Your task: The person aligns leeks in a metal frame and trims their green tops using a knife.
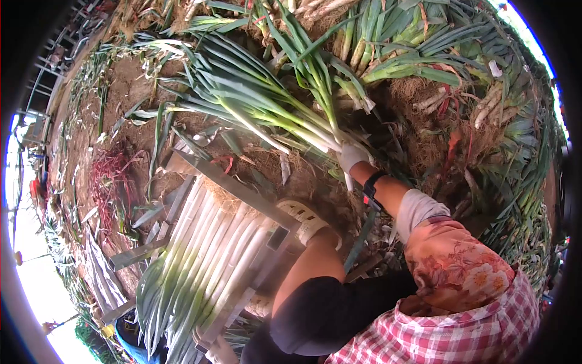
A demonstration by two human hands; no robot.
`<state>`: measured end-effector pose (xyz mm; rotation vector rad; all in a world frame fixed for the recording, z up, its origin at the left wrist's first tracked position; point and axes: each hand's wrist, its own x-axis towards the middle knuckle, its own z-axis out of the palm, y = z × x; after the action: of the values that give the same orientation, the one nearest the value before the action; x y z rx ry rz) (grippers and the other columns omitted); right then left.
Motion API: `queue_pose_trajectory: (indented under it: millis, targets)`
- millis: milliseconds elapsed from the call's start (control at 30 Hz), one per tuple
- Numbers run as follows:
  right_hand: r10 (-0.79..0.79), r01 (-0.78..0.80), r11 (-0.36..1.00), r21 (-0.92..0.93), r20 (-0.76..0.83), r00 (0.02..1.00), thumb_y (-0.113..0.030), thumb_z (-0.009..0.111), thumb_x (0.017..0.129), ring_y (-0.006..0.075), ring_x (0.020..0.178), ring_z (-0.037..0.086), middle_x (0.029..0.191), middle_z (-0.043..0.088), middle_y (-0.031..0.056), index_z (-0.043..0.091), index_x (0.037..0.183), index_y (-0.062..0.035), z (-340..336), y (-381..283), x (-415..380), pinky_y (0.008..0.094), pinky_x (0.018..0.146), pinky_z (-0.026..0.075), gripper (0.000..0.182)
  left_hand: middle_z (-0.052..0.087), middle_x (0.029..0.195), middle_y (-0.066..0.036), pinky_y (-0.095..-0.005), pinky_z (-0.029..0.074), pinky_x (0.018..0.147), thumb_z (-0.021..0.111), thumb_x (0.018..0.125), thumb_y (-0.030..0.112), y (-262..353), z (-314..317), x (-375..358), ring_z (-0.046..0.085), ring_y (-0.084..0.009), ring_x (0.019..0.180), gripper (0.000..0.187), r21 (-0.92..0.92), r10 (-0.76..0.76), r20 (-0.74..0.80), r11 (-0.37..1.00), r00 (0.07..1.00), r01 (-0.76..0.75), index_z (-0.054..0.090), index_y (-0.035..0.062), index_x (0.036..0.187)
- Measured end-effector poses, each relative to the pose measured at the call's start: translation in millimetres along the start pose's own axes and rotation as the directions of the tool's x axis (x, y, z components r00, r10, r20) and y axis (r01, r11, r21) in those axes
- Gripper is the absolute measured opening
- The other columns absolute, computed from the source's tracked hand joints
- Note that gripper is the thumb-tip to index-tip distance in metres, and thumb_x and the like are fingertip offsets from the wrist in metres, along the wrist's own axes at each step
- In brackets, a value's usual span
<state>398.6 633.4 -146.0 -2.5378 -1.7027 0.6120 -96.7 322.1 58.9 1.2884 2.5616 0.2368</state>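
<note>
In a white glove, my right hand (351,156) is closed around the pale stems of a bunch of long green onions (260,97). Their green leaves fan out to the upper left. At the bottom edge, my gloved left hand (218,350) is closed on the lower end of a metal frame (242,197), partly cut off by the picture. Trimmed green onions (212,233) lie side by side in this frame, roots against its upper plate and leaves hanging over the lower end.
Heaps of unsorted green onions (418,36) with dirty roots lie at the upper right. Red ties (112,176) are piled on the soil at left. My shoe (306,221) and bent leg are close beside the frame. A blue container (136,340) stands at lower left.
</note>
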Motion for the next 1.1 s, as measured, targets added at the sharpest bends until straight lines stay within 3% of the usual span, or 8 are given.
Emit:
queue_pose_trajectory:
  millis: [133, 433, 500, 633, 800, 867, 900, 1100]
  targets:
    - [-0.121, 0.228, 0.856, 0.464, -0.249, 0.961, -0.030, 0.053, 0.087, 0.0409, 0.078, 0.060, 0.084, 0.062, 0.0232, 0.057, 0.101, -0.0027, -61.1, -1.2, -40.8, 0.0457, 0.069, 0.049, 0.031, 0.035, 0.140, -0.020, -0.0364, 0.029, 0.106, 0.057, 0.082, 0.017, -16.4, -6.3, -44.8, 0.034, -0.0333, 0.130, 0.058, 0.005, -0.154, 0.100, 0.988, 0.983, 0.154, 0.038, 0.0017, 0.135]
    - [0.199, -0.112, 0.879, 0.464, -0.143, 0.969, -0.034, 0.055, 0.085, 0.0411, 0.081, 0.061, 0.086, 0.063, 0.0232, 0.055, 0.102, -0.0045, 15.5, 15.3, -58.3, 0.0477, 0.072, 0.049, 0.034, 0.037, 0.139, -0.020, -0.0359, 0.031, 0.104, 0.056, 0.082, 0.018, -23.5, 12.2, -71.9, 0.037, -0.0330, 0.127, 0.056, 0.020, -0.259, 0.242, 0.965, 0.935, 0.262, 0.039, 0.0022, 0.133]
    - [0.090, -0.049, 0.991, 0.126, -0.346, 0.934, -0.035, 0.059, 0.080, 0.0383, 0.084, 0.062, 0.088, 0.064, 0.0209, 0.056, 0.103, -0.0054, 59.3, 20.2, -43.1, 0.0469, 0.075, 0.049, 0.037, 0.037, 0.139, -0.019, -0.0358, 0.032, 0.104, 0.056, 0.083, 0.019, -24.6, 15.6, -72.2, 0.037, -0.0330, 0.127, 0.055, 0.020, -0.267, 0.251, 0.962, 0.930, 0.271, 0.040, 0.0023, 0.133]
    - [0.271, -0.252, 0.937, 0.241, -0.050, 0.961, -0.038, 0.063, 0.073, 0.0365, 0.088, 0.062, 0.094, 0.065, 0.0183, 0.060, 0.101, -0.0053, 28.2, -2.1, -46.2, 0.0455, 0.079, 0.049, 0.044, 0.037, 0.139, -0.019, -0.0356, 0.033, 0.103, 0.056, 0.083, 0.020, -30.4, 17.6, -80.7, 0.039, -0.0329, 0.126, 0.054, 0.018, -0.307, 0.274, 0.949, 0.911, 0.315, 0.041, 0.0025, 0.132]
    - [0.251, -0.222, 0.908, 0.355, -0.036, 0.967, -0.029, 0.062, 0.073, 0.0318, 0.085, 0.064, 0.090, 0.066, 0.0191, 0.062, 0.094, -0.0016, 8.8, -2.6, -37.3, 0.0410, 0.076, 0.050, 0.035, 0.038, 0.138, -0.019, -0.0353, 0.034, 0.102, 0.055, 0.083, 0.021, -35.9, 17.8, -91.2, 0.041, -0.0328, 0.125, 0.053, 0.019, -0.333, 0.298, 0.939, 0.894, 0.343, 0.041, 0.0028, 0.132]
    - [-0.070, -0.067, 0.596, 0.800, 0.135, 0.988, -0.020, 0.067, 0.073, 0.0246, 0.075, 0.065, 0.081, 0.066, 0.0147, 0.062, 0.097, -0.0011, -8.1, 5.0, -40.7, 0.0349, 0.068, 0.052, 0.031, 0.039, 0.138, -0.019, -0.0352, 0.034, 0.102, 0.055, 0.084, 0.021, -38.7, 19.1, -94.1, 0.041, -0.0327, 0.124, 0.053, 0.013, -0.341, 0.304, 0.935, 0.889, 0.354, 0.042, 0.0029, 0.131]
    - [-0.134, -0.375, 0.224, 0.900, 0.410, 0.902, -0.014, 0.068, 0.076, 0.0169, 0.069, 0.063, 0.075, 0.064, 0.0109, 0.064, 0.095, -0.0019, -48.1, -5.4, -60.3, 0.0292, 0.059, 0.052, 0.023, 0.039, 0.138, -0.019, -0.0352, 0.034, 0.101, 0.055, 0.084, 0.021, -40.4, 20.5, -97.1, 0.042, -0.0327, 0.124, 0.053, 0.006, -0.341, 0.310, 0.934, 0.887, 0.357, 0.042, 0.0029, 0.131]
    - [-0.589, -0.328, 0.126, 0.936, 0.337, 0.735, -0.008, 0.057, 0.083, 0.0162, 0.063, 0.060, 0.082, 0.059, 0.0106, 0.045, 0.123, 0.0020, -190.3, -59.6, -132.3, 0.0320, 0.052, 0.056, 0.043, 0.040, 0.138, -0.018, -0.0348, 0.036, 0.100, 0.055, 0.084, 0.022, -60.0, 26.3, -112.2, 0.044, -0.0325, 0.122, 0.051, -0.059, -0.320, 0.319, 0.933, 0.892, 0.356, 0.043, 0.0032, 0.130]
